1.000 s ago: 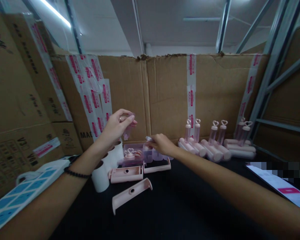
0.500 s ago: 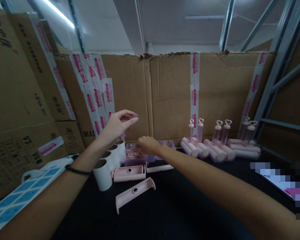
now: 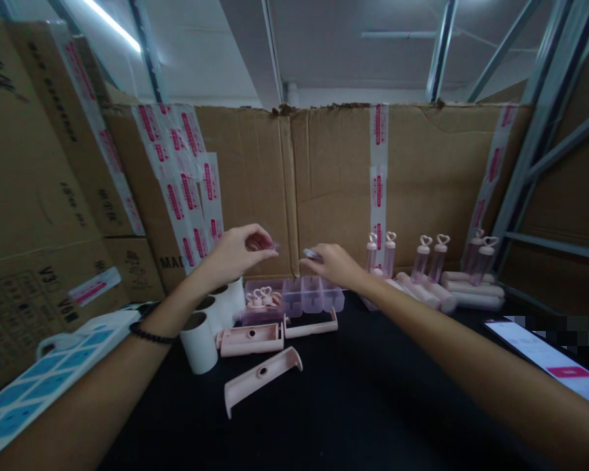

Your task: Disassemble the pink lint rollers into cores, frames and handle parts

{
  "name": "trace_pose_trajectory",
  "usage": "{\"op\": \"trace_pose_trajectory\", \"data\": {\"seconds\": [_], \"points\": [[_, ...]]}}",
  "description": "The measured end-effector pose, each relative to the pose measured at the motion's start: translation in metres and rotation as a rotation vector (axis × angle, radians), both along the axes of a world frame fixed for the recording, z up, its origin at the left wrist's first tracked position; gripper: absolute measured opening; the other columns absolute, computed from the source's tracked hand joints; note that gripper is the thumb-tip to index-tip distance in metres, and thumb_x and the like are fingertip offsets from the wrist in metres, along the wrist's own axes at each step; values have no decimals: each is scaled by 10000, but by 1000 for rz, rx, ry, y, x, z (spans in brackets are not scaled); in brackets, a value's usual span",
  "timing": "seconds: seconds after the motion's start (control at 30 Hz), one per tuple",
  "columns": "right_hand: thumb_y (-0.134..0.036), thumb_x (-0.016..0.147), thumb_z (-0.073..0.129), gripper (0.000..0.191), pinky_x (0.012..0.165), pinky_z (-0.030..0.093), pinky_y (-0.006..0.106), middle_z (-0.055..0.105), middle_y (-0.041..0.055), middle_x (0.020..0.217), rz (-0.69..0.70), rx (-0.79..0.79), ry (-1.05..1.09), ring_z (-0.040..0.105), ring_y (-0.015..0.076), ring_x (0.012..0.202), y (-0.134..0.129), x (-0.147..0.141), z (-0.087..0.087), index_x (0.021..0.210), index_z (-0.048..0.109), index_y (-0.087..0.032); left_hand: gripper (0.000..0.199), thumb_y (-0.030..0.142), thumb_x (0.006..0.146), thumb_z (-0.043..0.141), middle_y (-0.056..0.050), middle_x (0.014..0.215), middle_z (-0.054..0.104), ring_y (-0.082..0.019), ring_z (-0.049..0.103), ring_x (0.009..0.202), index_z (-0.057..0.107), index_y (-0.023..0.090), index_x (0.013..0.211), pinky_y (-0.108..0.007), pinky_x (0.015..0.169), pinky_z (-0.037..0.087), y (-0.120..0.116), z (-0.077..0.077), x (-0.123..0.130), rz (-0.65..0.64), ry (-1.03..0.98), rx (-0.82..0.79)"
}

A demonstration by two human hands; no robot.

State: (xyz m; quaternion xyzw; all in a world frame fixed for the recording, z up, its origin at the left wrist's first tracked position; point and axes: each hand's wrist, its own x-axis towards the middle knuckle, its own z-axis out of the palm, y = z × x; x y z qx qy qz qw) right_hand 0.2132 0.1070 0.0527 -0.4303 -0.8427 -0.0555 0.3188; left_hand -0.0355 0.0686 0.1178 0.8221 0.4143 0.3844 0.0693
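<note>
My left hand [image 3: 243, 252] is raised above the white rolls, its thumb and fingers pinching a small clear piece [image 3: 275, 247]. To its right, my right hand [image 3: 334, 261] pinches a small, shiny piece [image 3: 313, 255] whose kind is unclear. The two hands are apart, with their fingertips facing. Beneath them sits a clear purplish divided box [image 3: 302, 297], with pink heart-shaped rings [image 3: 262, 297] in its left part. Nearer lie an open pink housing [image 3: 252, 341], a pink bracket [image 3: 310, 328] and a separate curved pink shell [image 3: 264, 378].
White rolls [image 3: 199, 343] stand at the left beside blue-and-white sheets [image 3: 53, 366]. Pink cylinders [image 3: 472, 299] and clear tubes with heart tops [image 3: 440, 260] are at the right, near a phone [image 3: 544, 356]. Cardboard walls [image 3: 338, 176] rise behind.
My right hand has risen from the divided box and moved right, now with a small shiny piece. The heart rings are uncovered. My left hand has shifted slightly down and right.
</note>
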Motion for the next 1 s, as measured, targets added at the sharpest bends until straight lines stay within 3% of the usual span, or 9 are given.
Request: {"op": "trace_pose_trajectory", "data": {"seconds": [0.17, 0.33, 0.53, 1.0], "points": [[-404, 1015, 538, 357, 649, 368, 288, 649, 36, 749, -56, 55, 151, 594, 173, 695, -39, 61, -24, 747, 608, -180, 191, 349, 774, 772, -5, 778, 729, -166, 654, 704, 729, 195, 879, -267, 653, 469, -6, -14, 10, -94, 375, -134], [-376, 992, 570, 307, 675, 406, 294, 681, 41, 771, -63, 22, 205, 629, 195, 721, -63, 92, -51, 744, 592, -198, 132, 307, 793, 747, -30, 880, 746, -180, 663, 788, 741, 196, 863, -268, 706, 448, 0, -37, 22, -78, 597, -156], [-367, 989, 565, 300, 661, 392, 303, 678, 45, 773, -47, -20, 195, 624, 202, 709, -60, 97, -61, 734, 589, -210, 170, 315, 742, 760, -45, 868, 743, -201, 656, 761, 752, 202, 869, -279, 661, 422, 10, -57, 21, 1, 739, -199], [-311, 1003, 579, 262, 723, 407, 301, 673, 42, 824, 72, -89, 123, 604, 190, 770, -64, 86, -71, 778, 627, -185, 133, 248, 662, 776, -15, 769, 720, -178, 618, 679, 725, 211, 779, -267, 593, 373, 7, -57, 19, 80, 820, -288]]}}
